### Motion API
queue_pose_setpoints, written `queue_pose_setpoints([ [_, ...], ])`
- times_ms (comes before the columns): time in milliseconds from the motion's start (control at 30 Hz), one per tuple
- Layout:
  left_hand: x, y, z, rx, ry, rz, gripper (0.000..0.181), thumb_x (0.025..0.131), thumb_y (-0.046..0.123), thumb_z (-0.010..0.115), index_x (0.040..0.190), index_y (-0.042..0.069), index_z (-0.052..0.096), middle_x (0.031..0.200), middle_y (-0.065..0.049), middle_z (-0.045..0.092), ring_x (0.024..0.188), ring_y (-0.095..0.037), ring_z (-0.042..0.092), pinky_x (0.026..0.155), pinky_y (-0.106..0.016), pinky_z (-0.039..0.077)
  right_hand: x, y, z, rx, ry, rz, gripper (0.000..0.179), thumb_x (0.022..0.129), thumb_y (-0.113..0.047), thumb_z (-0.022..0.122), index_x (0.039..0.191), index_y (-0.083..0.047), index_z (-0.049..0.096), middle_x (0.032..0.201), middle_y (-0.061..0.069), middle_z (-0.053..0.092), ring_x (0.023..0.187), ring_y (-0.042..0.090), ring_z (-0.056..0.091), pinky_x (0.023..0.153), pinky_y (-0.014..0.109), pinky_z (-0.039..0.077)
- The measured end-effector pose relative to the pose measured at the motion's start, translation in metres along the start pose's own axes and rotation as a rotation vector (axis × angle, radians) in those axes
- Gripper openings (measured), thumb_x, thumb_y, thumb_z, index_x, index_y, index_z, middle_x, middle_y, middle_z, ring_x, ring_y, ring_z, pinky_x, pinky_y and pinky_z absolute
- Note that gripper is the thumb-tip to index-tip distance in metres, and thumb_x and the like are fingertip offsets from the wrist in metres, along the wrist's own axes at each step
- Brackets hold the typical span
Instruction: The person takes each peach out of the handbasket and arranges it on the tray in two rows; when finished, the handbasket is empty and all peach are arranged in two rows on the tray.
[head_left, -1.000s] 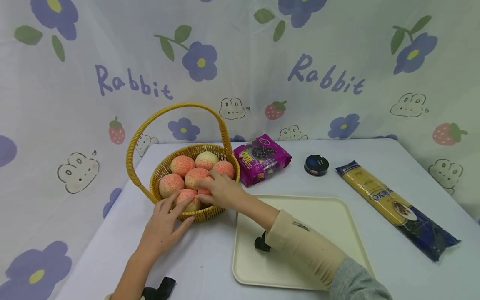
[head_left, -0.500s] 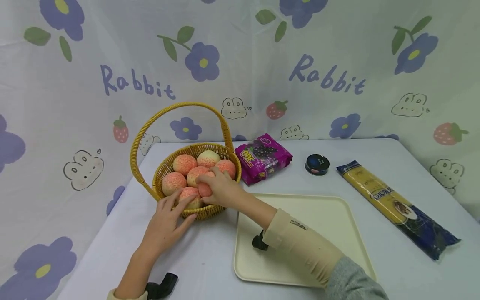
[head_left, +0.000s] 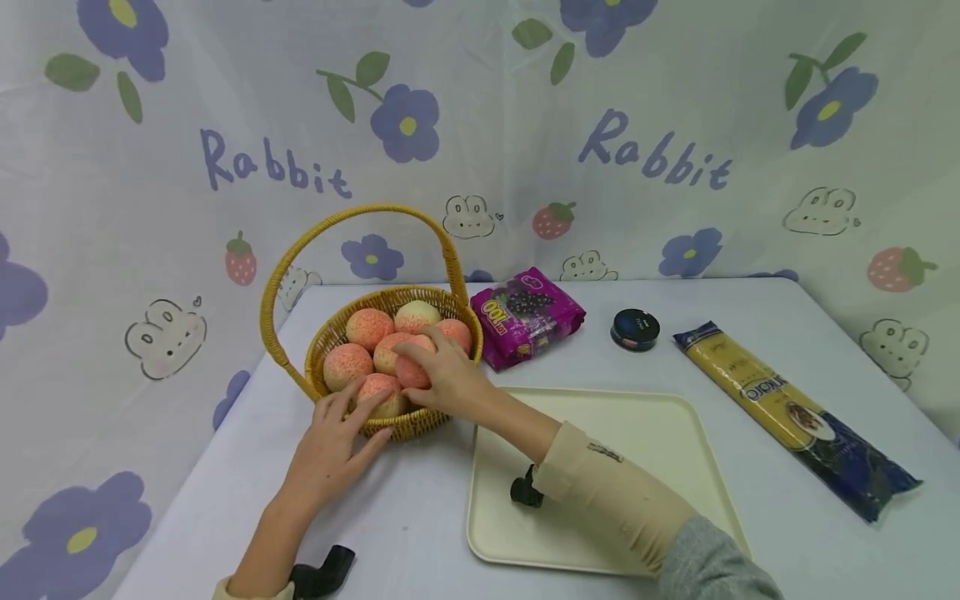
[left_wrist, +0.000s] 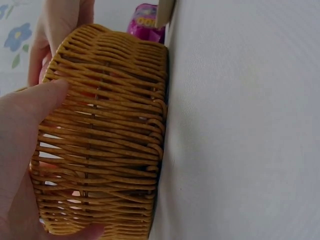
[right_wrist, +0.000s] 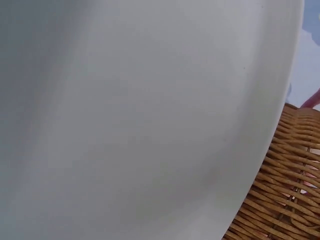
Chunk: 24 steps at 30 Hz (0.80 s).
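Observation:
A wicker basket [head_left: 397, 429] with a tall handle stands at the table's left back, filled with several pink-and-cream peaches [head_left: 348, 367]. My right hand [head_left: 453, 379] reaches into its right side and pinches a peach [head_left: 413, 372] between thumb and fingers, slightly above the others. At the near rim, my left hand [head_left: 326, 454] holds the basket, its thumb against the outer wicker and its fingers over the rim beside a front peach [head_left: 382, 395]. The left wrist view shows the thumb on the basket's side wall [left_wrist: 110, 125]; in the right wrist view the right hand is hidden.
A cream tray [head_left: 637, 433] lies beneath the right forearm. Behind it are a purple grape-printed packet [head_left: 527, 317], touching or close to the basket, and a round dark tin [head_left: 634, 329]. A long pasta packet [head_left: 787, 408] lies at the right. A printed cloth hangs behind.
The right hand's peach has risen slightly and shows more between the fingers. The left hand stays at the basket rim. The head view has shifted a little.

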<state>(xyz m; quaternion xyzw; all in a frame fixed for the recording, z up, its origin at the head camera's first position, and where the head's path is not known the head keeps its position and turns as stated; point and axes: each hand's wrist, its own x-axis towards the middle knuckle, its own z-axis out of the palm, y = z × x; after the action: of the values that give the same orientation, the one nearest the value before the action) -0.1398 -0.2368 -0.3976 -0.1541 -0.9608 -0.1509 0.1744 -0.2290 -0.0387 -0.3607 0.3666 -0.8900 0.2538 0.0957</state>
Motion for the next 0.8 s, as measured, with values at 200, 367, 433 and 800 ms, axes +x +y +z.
queue_pose_setpoints([
  [200,0.001,0.000,0.000,-0.010,0.012,0.013,0.051,0.086,0.039,0.061,0.133,0.026,0.047,0.141,-0.016,0.033,0.116,-0.035,0.034,0.078,-0.056,0.042,-0.005,0.007,-0.008,0.058,0.058,-0.012,0.057,0.078,-0.027,0.072,0.129,-0.020,0.048,0.132,0.013,0.035,0.112,0.024,0.046,0.080,0.034,0.050],
  [367,0.000,0.000,-0.001,-0.012,0.006,0.011,0.051,0.086,0.038,0.061,0.133,0.026,0.047,0.141,-0.017,0.032,0.117,-0.036,0.034,0.078,-0.057,0.042,-0.008,0.009,-0.015,0.092,0.091,-0.002,0.058,0.077,-0.027,0.073,0.129,-0.023,0.047,0.137,0.014,0.032,0.120,0.029,0.041,0.085,0.038,0.048],
  [433,0.000,0.000,-0.001,-0.011,0.004,0.010,0.051,0.086,0.039,0.061,0.133,0.026,0.047,0.141,-0.017,0.032,0.117,-0.036,0.034,0.079,-0.057,0.042,-0.010,0.010,-0.018,0.100,0.110,-0.015,0.059,0.077,-0.027,0.073,0.129,-0.023,0.047,0.137,0.015,0.032,0.118,0.031,0.043,0.085,0.039,0.048],
  [800,0.000,-0.001,0.000,-0.011,0.006,0.003,0.050,0.086,0.040,0.061,0.133,0.028,0.047,0.141,-0.016,0.033,0.117,-0.036,0.034,0.079,-0.057,0.041,-0.020,0.014,-0.030,0.127,0.195,-0.074,0.059,0.074,-0.024,0.073,0.127,-0.020,0.047,0.132,0.010,0.038,0.110,0.023,0.048,0.082,0.033,0.049],
])
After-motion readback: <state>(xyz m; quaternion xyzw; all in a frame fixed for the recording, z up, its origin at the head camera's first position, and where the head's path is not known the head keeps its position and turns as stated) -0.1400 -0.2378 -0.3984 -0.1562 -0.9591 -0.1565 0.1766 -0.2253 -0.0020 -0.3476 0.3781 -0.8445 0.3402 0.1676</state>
